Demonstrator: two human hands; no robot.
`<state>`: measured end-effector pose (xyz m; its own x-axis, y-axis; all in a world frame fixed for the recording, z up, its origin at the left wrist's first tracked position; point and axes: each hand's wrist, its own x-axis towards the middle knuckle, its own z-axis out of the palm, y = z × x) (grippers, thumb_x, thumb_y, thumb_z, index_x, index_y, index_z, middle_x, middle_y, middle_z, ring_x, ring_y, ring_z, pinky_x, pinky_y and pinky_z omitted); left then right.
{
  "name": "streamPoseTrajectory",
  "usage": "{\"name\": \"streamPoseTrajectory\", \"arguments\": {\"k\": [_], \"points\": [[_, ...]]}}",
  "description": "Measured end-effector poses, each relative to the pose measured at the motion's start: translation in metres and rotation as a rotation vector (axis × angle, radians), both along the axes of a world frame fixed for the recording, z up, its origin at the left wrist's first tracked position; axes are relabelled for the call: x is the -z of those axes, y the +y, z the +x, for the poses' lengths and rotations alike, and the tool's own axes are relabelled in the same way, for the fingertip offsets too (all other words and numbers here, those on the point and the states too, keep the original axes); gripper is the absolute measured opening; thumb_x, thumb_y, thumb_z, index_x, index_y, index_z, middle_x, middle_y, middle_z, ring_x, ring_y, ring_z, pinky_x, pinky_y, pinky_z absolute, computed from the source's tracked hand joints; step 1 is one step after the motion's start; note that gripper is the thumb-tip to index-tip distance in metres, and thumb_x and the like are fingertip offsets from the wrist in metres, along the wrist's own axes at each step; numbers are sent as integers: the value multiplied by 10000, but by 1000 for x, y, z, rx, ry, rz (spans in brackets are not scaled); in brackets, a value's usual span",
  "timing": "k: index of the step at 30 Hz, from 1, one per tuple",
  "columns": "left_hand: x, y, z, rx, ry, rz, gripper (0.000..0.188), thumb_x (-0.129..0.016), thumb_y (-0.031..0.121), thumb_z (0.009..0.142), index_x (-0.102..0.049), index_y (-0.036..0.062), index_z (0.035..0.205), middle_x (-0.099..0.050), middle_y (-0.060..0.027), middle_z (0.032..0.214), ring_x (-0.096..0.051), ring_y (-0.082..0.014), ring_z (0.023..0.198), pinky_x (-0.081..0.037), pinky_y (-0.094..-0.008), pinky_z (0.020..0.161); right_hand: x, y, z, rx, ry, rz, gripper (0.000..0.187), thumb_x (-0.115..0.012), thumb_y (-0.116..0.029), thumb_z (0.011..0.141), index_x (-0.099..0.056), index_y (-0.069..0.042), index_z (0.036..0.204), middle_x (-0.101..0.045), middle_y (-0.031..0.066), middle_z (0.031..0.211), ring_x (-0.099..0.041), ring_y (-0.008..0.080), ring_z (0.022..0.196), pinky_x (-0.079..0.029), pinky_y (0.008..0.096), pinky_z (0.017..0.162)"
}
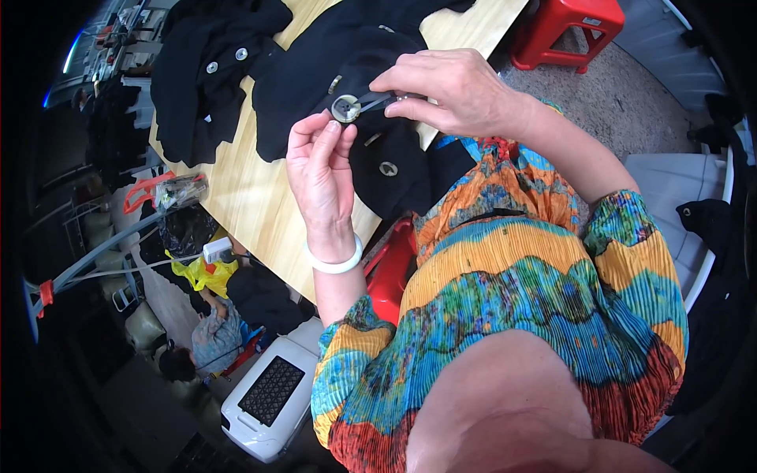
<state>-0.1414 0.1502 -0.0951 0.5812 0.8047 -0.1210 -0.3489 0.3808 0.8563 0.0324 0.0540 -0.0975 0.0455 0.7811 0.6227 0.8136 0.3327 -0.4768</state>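
Between the thumb and fingers of my left hand [323, 162] is a round, dark-and-cream button [344, 109], raised over a black garment [296, 91]. My right hand [456, 91] grips small dark thread snips [378, 102], their tips touching or very near the button's right side. Most of the snips' handle is hidden by my fingers. More buttons lie along the garment, among them a pale one [388, 169] just below my hands. A second black garment [193, 87] with two light buttons rests further left.
The garments lie on a light wooden table [236, 209]. A red plastic stool [564, 35] stands at the far right. On the left are a small clear packet [181, 191], a yellow plastic bag [203, 273], another person [217, 337] and a white case with a dark grille [268, 402].
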Motion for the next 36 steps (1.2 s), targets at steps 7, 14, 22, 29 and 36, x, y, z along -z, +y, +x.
{"name": "streamPoseTrajectory", "arguments": {"k": [7,14,22,29,36], "points": [[-2,-3,0,-8,54,67,120,-542,-37,794,-530,9,903,-582,-81,834,-587,-131,726,-512,-229,696,-2,3,3,1,-189,51,199,-624,-208,722,-554,-93,869,-523,30,703,-559,191,671,-450,295,566],[-2,-3,1,13,48,44,122,-545,-40,790,-531,9,901,-580,-80,832,-585,-124,714,-513,-225,697,0,7,1,-25,-172,68,190,-622,-203,725,-556,-92,865,-528,28,703,-561,194,664,-456,290,577],[2,0,-1,54,-14,-73,141,-540,-54,785,-529,10,910,-573,-76,849,-578,-124,747,-516,-222,699,3,8,-3,-63,-112,24,203,-633,-179,723,-582,-56,877,-583,55,713,-584,200,653,-456,292,560],[2,4,-4,13,-15,-151,135,-540,-55,786,-543,16,900,-579,-89,860,-588,-144,763,-519,-227,708,1,11,0,0,48,46,205,-641,-160,728,-589,-37,884,-606,74,762,-599,209,681,-458,271,575],[1,4,-4,22,-13,-106,133,-533,-44,794,-548,19,911,-582,-86,873,-584,-144,788,-506,-224,730,-1,8,0,-55,-102,29,219,-648,-166,716,-588,-49,891,-597,64,761,-591,209,667,-460,287,583]]}}
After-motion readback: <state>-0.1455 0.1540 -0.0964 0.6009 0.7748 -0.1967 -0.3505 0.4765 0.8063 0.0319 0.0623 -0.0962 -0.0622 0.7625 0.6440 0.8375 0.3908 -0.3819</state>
